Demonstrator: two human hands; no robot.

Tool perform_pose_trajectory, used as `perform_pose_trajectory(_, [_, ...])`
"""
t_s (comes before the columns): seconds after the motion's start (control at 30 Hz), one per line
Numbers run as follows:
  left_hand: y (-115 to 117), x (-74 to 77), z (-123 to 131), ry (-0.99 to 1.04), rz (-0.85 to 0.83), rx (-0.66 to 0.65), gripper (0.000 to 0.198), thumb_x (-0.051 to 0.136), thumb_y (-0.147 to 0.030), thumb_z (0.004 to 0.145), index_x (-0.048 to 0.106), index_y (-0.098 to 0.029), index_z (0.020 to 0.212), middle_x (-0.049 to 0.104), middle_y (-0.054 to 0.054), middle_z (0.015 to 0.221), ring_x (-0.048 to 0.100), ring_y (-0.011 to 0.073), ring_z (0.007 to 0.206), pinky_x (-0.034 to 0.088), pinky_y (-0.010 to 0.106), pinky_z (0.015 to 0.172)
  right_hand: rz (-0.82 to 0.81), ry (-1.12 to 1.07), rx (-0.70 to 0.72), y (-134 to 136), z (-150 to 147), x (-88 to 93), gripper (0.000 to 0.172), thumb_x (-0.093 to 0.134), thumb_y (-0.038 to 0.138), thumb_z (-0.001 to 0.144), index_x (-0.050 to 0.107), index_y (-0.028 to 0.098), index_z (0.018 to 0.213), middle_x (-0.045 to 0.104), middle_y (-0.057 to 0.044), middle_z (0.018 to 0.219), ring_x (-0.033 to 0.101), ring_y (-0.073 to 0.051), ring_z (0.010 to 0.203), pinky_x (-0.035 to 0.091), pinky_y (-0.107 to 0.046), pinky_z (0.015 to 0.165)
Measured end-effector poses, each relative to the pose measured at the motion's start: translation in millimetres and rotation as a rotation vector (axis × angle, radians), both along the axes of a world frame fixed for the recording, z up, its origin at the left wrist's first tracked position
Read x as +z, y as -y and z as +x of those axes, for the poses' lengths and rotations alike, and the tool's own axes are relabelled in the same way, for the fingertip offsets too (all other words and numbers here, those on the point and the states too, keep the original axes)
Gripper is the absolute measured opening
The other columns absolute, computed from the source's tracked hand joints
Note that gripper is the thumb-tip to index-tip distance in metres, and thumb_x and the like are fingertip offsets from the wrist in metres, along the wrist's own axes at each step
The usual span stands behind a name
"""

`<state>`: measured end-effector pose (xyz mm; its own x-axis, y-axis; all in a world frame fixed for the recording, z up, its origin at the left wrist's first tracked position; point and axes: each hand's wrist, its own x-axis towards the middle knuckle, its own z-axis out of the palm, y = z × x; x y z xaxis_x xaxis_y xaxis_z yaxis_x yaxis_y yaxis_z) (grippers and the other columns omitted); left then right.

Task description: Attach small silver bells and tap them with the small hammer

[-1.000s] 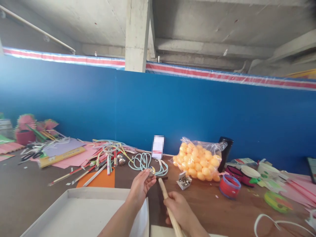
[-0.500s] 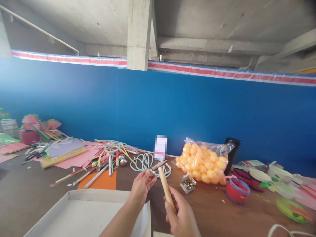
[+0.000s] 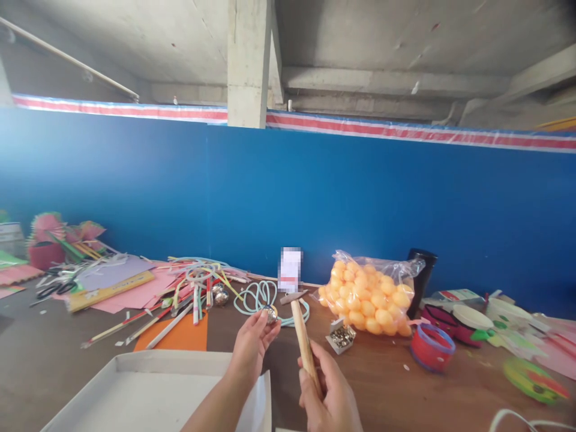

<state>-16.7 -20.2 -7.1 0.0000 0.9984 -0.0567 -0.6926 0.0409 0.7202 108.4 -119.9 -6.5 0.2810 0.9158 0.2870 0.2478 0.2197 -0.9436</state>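
Note:
My left hand (image 3: 251, 348) pinches a small shiny silver bell (image 3: 270, 314) between thumb and fingertips, held above the brown table (image 3: 450, 390). My right hand (image 3: 328, 393) is wrapped round the wooden handle of a small hammer (image 3: 302, 336). The hammer stands nearly upright, its metal head just right of the bell and slightly above it. Behind both lies a coil of pale teal cord (image 3: 263, 297).
A shallow white box lid (image 3: 148, 390) lies at the near left. A bag of orange balls (image 3: 371, 300), a small box of metal bits (image 3: 341, 337), a red tape roll (image 3: 432, 348), a black cup (image 3: 420, 279), paper sticks (image 3: 180, 306) and scissors (image 3: 51, 289) crowd the table before a blue wall.
My right hand has swung the hammer up from lying low and slanted to nearly upright beside the bell. My left hand has kept the bell in about the same place.

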Motion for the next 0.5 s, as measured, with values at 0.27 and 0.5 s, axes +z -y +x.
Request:
perform_pose_trajectory(0.27, [1.5, 0.4, 1.0, -0.027, -0.013, -0.007, 0.008, 0.06, -0.015, 0.076, 0.058, -0.012, 0.083, 0.066, 0.007, 0.079, 0.066, 0.0154, 0.072, 0.054, 0.026, 0.069, -0.076, -0.079, 0.046, -3.6, 4.2, 2.0, 0.047, 0.059, 0.033, 0.067, 0.056, 0.022, 0.113, 0.066, -0.009, 0.091, 0.059, -0.017, 0.053, 0.046, -0.024, 0.039])
perform_pose_trajectory(0.5, [-1.6, 1.1, 0.0, -0.017, -0.02, 0.008, 0.005, 0.058, -0.015, 0.078, 0.058, -0.012, 0.082, 0.066, 0.007, 0.078, 0.065, 0.0144, 0.07, 0.055, 0.025, 0.067, -0.065, -0.072, 0.032, -6.7, 1.8, -5.8, 0.04, 0.057, 0.028, 0.069, 0.059, 0.022, 0.108, 0.067, -0.007, 0.084, 0.058, -0.015, 0.048, 0.046, -0.023, 0.039])
